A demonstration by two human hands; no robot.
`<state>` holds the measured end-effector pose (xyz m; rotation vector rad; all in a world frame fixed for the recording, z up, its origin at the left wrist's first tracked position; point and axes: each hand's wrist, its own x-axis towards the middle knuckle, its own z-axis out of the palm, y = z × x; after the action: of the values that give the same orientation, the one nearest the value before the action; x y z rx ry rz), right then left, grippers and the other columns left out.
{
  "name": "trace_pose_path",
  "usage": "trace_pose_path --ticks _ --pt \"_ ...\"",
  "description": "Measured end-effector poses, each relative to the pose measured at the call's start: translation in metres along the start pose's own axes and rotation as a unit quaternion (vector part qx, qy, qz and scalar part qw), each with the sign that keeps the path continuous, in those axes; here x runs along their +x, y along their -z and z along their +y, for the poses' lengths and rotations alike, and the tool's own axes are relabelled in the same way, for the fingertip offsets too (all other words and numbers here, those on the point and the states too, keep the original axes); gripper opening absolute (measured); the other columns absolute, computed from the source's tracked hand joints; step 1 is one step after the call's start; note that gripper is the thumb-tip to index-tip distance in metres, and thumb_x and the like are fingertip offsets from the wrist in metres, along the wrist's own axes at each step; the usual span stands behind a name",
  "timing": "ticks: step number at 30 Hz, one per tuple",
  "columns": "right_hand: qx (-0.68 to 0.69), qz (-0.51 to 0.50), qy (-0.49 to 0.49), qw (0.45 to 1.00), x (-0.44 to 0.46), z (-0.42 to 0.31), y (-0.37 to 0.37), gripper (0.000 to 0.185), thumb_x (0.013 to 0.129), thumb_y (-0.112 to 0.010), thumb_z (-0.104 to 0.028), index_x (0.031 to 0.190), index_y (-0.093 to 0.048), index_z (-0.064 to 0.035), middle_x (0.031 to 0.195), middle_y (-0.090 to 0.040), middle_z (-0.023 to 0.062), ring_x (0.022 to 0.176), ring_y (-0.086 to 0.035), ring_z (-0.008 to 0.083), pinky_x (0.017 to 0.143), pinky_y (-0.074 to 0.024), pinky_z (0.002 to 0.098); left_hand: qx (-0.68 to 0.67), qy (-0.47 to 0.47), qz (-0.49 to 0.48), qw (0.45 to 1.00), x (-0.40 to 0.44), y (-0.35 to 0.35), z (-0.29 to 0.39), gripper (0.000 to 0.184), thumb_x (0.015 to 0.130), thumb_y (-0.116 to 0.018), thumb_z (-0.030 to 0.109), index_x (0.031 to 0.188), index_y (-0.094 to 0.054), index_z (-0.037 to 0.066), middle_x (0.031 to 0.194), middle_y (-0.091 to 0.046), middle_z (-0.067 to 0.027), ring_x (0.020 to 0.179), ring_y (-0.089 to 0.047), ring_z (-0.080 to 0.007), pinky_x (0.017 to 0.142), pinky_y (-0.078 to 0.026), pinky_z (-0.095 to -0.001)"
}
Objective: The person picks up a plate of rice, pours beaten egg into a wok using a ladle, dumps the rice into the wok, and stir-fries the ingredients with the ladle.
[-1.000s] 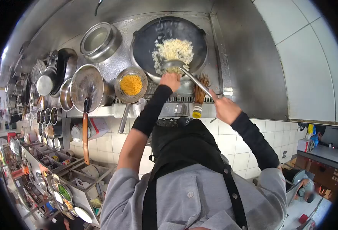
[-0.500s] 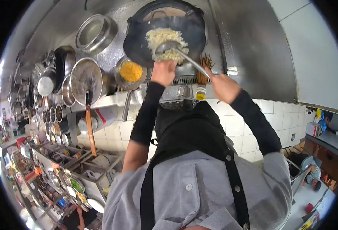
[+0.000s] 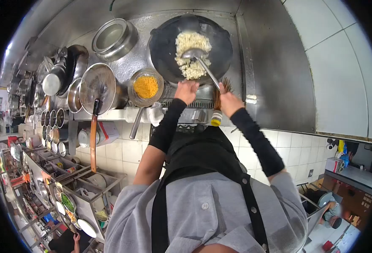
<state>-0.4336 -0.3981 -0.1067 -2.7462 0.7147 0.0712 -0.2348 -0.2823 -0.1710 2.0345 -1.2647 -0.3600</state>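
Note:
A black wok (image 3: 162, 52) sits on the stove with pale rice (image 3: 192, 41) heaped in its middle. My left hand (image 3: 186, 92) is closed at the wok's near edge; its fingertips are partly hidden, and a cloth there cannot be made out. In my right hand (image 3: 230, 102) is the long handle of a metal ladle (image 3: 194, 53), its bowl resting face down on the rice. A bamboo brush (image 3: 216, 110) with a yellow-ended handle stands beside my right hand. Left of the wok, a perforated strainer (image 3: 160, 90) holds yellow-orange crumbs (image 3: 146, 87).
A metal pot (image 3: 129, 40) stands at the back left. A large mesh strainer (image 3: 97, 86) with a wooden handle lies over a pot, near stacked pans (image 3: 53, 84). A steel wall (image 3: 278, 71) bounds the right. Other people (image 3: 333, 215) are at the far lower edges.
The wok, tilted up off the burner before, now lies lower and flatter. The rice has shifted within it. My right hand has come closer to my left, and the ladle handle stands steeper.

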Motion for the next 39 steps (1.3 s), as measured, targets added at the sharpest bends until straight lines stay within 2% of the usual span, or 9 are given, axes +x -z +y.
trace_pose_path --ticks 3,5,11,15,18,22,25,31,39 --pt "0.007 -0.005 -0.075 0.997 -0.019 -0.013 0.019 0.08 0.076 -0.058 0.0 0.149 -0.025 -0.0012 0.085 -0.064 0.0281 0.075 -0.066 0.0423 0.066 -0.0533 0.052 0.093 -0.032 -0.056 0.994 -0.054 -0.03 -0.028 0.027 0.096 -0.05 0.026 0.104 -0.069 0.009 0.114 -0.066 -0.0166 0.122 -0.052 -0.0414 0.106 -0.029 -0.0625" --pt "0.078 0.048 -0.046 0.995 -0.053 -0.004 0.016 0.075 0.079 -0.059 -0.001 0.149 -0.033 -0.0097 0.083 -0.064 0.0284 0.07 -0.065 0.0435 0.064 -0.0518 0.0513 0.014 -0.114 0.133 0.984 -0.058 -0.022 -0.004 0.02 0.092 -0.049 0.021 0.08 -0.062 0.011 0.089 -0.067 -0.01 0.096 -0.059 -0.0369 0.098 -0.035 -0.0596" --pt "0.268 0.214 0.003 0.939 -0.018 -0.013 0.025 0.055 0.089 -0.059 -0.008 0.142 -0.044 -0.0085 0.061 -0.057 0.0215 0.052 -0.059 0.0407 0.053 -0.0488 0.048 0.035 -0.02 0.005 0.999 0.041 -0.022 -0.043 0.021 0.091 -0.056 0.021 0.089 -0.067 0.004 0.095 -0.068 -0.0189 0.101 -0.059 -0.0417 0.092 -0.04 -0.0546" --pt "0.621 -0.098 -0.192 0.753 0.117 0.047 -0.043 0.056 0.091 -0.063 -0.014 0.144 -0.045 -0.0106 0.057 -0.05 0.0027 0.036 -0.046 0.0124 0.031 -0.0364 0.0311 0.105 -0.11 0.089 0.984 0.01 -0.001 -0.01 0.029 0.089 -0.059 0.019 0.113 -0.065 0.004 0.113 -0.064 -0.0213 0.105 -0.059 -0.0402 0.097 -0.042 -0.0487" --pt "0.469 0.026 -0.186 0.863 0.128 0.006 -0.017 0.05 0.091 -0.064 -0.015 0.138 -0.05 -0.0119 0.061 -0.05 0.0027 0.039 -0.045 0.0114 0.032 -0.0357 0.03 -0.037 -0.039 -0.037 0.998 -0.028 0.03 0.006 0.039 0.087 -0.061 0.015 0.125 -0.06 0.004 0.123 -0.06 -0.0229 0.113 -0.057 -0.0407 0.1 -0.044 -0.0434" --pt "0.676 -0.095 -0.188 0.706 0.122 0.022 -0.01 0.035 0.093 -0.06 -0.017 0.126 -0.059 -0.0054 0.06 -0.051 0.0042 0.036 -0.048 0.0152 0.033 -0.0396 0.0336 -0.044 0.05 -0.046 0.997 -0.093 0.049 -0.026 0.047 0.085 -0.065 0.013 0.13 -0.056 0.005 0.128 -0.057 -0.025 0.12 -0.053 -0.0402 0.103 -0.043 -0.0431" --pt "0.503 -0.002 -0.191 0.843 0.143 0.002 -0.031 0.034 0.092 -0.063 -0.015 0.124 -0.057 -0.004 0.059 -0.05 0.0049 0.037 -0.045 0.0145 0.033 -0.0357 0.0312 0.011 0.095 -0.056 0.994 -0.124 0.046 -0.056 0.051 0.083 -0.066 0.011 0.132 -0.055 0.004 0.129 -0.057 -0.0247 0.123 -0.052 -0.0403 0.104 -0.042 -0.0431" --pt "0.637 -0.119 -0.196 0.736 0.161 0.012 -0.026 0.042 0.092 -0.059 -0.016 0.131 -0.053 0.0008 0.065 -0.059 0.0104 0.038 -0.054 0.0179 0.035 -0.0436 0.0342 -0.07 0.12 -0.004 0.99 -0.135 0.08 -0.015 0.043 0.086 -0.065 0.01 0.128 -0.057 0.002 0.126 -0.06 -0.0201 0.119 -0.057 -0.0347 0.098 -0.046 -0.0408" --pt "0.5 -0.032 -0.198 0.843 0.176 0.019 -0.004 0.019 0.088 -0.058 -0.014 0.096 -0.058 0.003 0.065 -0.062 0.0206 0.046 -0.063 0.0288 0.038 -0.0485 0.0423 -0.164 0.155 0.016 0.974 -0.123 0.098 0.0 0.038 0.089 -0.065 0.013 0.127 -0.06 0.008 0.122 -0.063 -0.017 0.111 -0.062 -0.0304 0.089 -0.051 -0.038"
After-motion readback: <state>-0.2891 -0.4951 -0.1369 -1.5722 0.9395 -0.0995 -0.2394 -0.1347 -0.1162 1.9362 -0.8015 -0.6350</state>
